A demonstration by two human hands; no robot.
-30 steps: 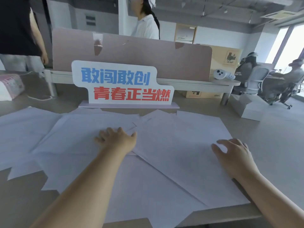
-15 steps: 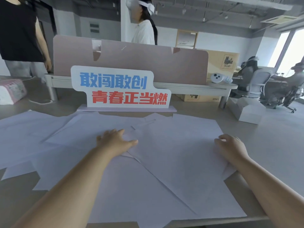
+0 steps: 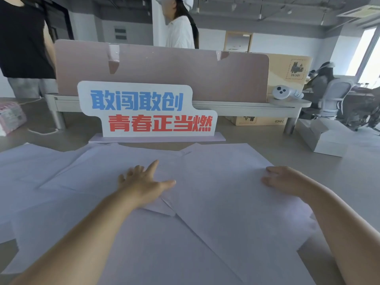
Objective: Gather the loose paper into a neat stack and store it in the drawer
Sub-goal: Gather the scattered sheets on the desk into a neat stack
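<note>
Several loose white paper sheets (image 3: pixel 222 194) lie spread and overlapping across the grey desk (image 3: pixel 345 182), at mixed angles. My left hand (image 3: pixel 144 182) rests flat on the sheets near the middle, fingers spread. My right hand (image 3: pixel 285 179) lies palm down on the right edge of the large right-hand sheet, fingers slightly curled; it grips nothing that I can see. No drawer is in view.
A white sign (image 3: pixel 144 112) with blue and red characters stands just behind the papers. Behind it are a pink desk divider (image 3: pixel 185 73), two standing people, a white box (image 3: pixel 324 138) at the right and a pink pack (image 3: pixel 10 116) at the far left.
My left hand has opened its fingers and slid slightly forward. My right hand has moved left and forward along the right sheet's edge. The sheets have shifted a little.
</note>
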